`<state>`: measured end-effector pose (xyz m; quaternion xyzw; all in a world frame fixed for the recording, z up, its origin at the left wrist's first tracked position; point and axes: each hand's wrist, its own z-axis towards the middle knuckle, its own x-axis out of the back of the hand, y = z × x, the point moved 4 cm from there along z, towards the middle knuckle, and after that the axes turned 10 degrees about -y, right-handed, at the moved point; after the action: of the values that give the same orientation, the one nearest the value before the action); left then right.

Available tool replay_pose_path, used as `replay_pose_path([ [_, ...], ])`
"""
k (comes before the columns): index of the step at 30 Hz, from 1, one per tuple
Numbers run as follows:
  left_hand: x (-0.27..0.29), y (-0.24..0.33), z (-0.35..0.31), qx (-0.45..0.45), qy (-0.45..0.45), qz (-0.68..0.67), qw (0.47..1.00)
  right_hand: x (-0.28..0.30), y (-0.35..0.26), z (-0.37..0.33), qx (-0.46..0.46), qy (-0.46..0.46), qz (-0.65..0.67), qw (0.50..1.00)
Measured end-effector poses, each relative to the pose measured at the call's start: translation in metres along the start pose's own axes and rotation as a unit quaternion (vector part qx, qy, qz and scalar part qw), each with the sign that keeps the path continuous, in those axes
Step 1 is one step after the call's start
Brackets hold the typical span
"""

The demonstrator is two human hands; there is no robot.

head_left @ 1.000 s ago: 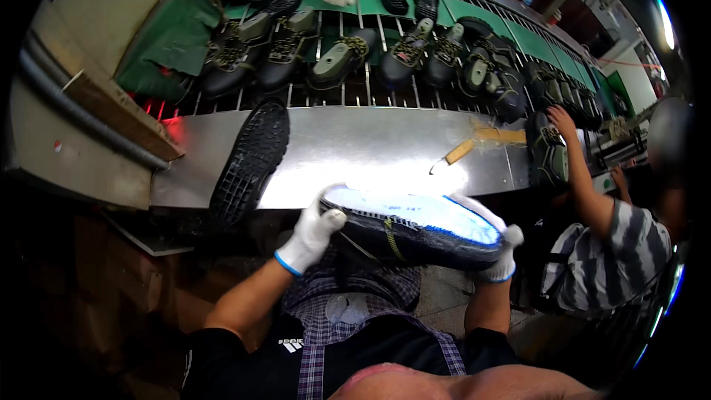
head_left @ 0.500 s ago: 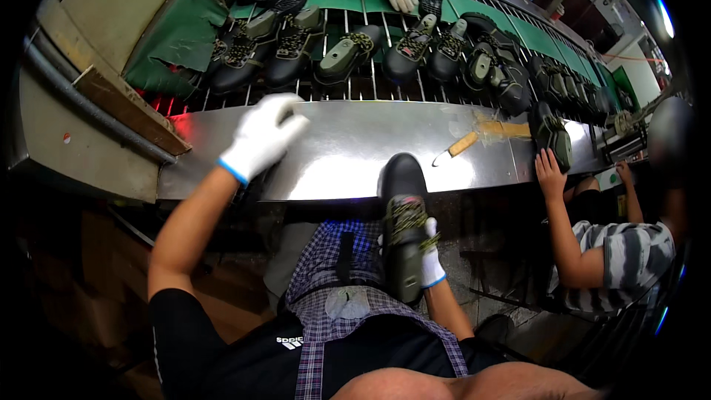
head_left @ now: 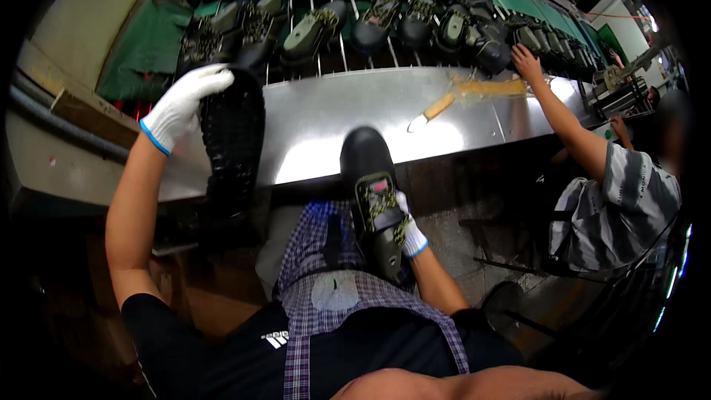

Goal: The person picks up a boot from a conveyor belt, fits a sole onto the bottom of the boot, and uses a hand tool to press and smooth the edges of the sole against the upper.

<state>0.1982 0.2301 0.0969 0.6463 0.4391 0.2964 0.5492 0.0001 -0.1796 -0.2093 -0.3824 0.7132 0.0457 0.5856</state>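
Reaching up w/ left hand (head_left: 181, 104) now; half sec ago it was flat on counter (head_left: 318, 122), fingers spread. Now it's curling over black sole (head_left: 233, 141) lying near counter's left end, sole getting picked up, likely. Right hand (head_left: 409, 233) is still gripping shoe (head_left: 374, 204) over lap, toe touching counter edge. Shoe: black toe cap, olive sides, yellow-black laces, dark tongue. Sole: knobby tread facing up.

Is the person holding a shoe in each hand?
Yes, the left hand grips a black-soled shoe and the right hand holds an olive laced shoe.
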Motion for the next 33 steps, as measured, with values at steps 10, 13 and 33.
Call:
replay_pose_path([
  [10, -0.142, -0.098, 0.002, 0.011, -0.145, -0.181, 0.973, -0.065, -0.013, -0.015, -0.135, -0.049, 0.089, 0.986],
  [13, -0.157, -0.142, 0.016, 0.011, -0.184, -0.137, 0.973, -0.016, 0.013, -0.031, -0.154, 0.059, 0.084, 0.983],
  [33, -0.189, -0.173, 0.041, 0.074, -0.289, -0.384, 0.874, -0.049, 0.016, -0.068, -0.050, -0.090, -0.108, 0.989],
])
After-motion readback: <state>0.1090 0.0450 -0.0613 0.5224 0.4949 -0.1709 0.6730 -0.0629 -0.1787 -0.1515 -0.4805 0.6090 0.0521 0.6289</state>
